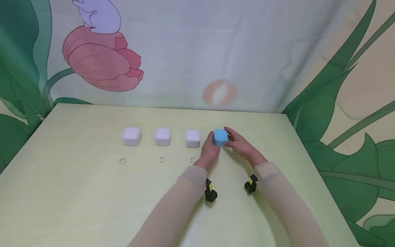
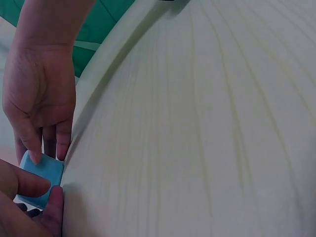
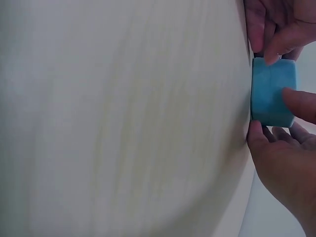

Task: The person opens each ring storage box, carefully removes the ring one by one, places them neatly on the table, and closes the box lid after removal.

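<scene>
On the right half of the table, toward the back, a small blue rounded box (image 1: 220,138) sits between both hands. My left hand (image 1: 211,149) holds its left side, and in the right wrist view the thumb (image 3: 300,104) of that hand lies on the blue face. From the other side my right hand (image 1: 242,146) grips the box between thumb and fingers; its thumb (image 2: 34,154) touches the edge in the left wrist view. The box looks closed and rests on or just over the tabletop. Parts of the fingers are hidden behind it.
Three pale lilac boxes, the left (image 1: 131,136), middle (image 1: 162,136) and right one (image 1: 192,138), stand in a row left of the hands. In front of each lies a small ring, the leftmost ring (image 1: 122,164) among them. A printed curtain (image 1: 185,51) hangs behind the table (image 1: 77,192).
</scene>
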`<control>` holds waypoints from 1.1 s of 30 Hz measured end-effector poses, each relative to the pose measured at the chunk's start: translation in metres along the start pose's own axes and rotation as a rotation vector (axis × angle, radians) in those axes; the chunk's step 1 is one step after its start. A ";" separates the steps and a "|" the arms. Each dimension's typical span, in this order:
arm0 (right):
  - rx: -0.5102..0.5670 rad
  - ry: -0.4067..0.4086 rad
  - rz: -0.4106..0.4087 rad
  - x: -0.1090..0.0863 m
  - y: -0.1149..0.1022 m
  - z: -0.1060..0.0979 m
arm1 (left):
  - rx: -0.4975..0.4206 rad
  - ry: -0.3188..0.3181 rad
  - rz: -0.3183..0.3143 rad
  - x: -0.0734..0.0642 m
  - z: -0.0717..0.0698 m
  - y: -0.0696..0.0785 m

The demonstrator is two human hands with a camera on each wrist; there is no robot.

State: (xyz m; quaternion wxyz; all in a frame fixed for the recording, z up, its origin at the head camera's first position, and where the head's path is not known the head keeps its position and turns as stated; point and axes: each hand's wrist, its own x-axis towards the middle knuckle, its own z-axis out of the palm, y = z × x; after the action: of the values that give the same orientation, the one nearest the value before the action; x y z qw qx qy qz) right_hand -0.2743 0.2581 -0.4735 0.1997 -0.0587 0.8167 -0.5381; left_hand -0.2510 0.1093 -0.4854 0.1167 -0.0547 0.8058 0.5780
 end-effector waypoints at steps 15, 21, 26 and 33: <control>-0.011 0.020 -0.033 0.004 0.007 -0.002 | 0.048 0.009 -0.026 0.006 0.001 0.001; -0.013 0.042 -0.033 0.003 0.008 0.001 | 0.061 0.031 -0.034 0.006 0.002 0.000; -0.015 0.049 -0.042 0.001 0.006 0.002 | 0.040 0.055 -0.031 0.004 0.004 0.001; -0.041 0.040 -0.049 0.001 0.001 0.003 | 0.038 0.096 -0.023 0.003 0.002 0.002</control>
State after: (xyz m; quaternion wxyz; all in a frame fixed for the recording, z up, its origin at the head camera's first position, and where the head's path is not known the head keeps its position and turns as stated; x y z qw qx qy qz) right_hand -0.2739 0.2558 -0.4753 0.1687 -0.0720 0.8298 -0.5270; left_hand -0.2537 0.1120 -0.4853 0.0859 -0.0894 0.8205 0.5581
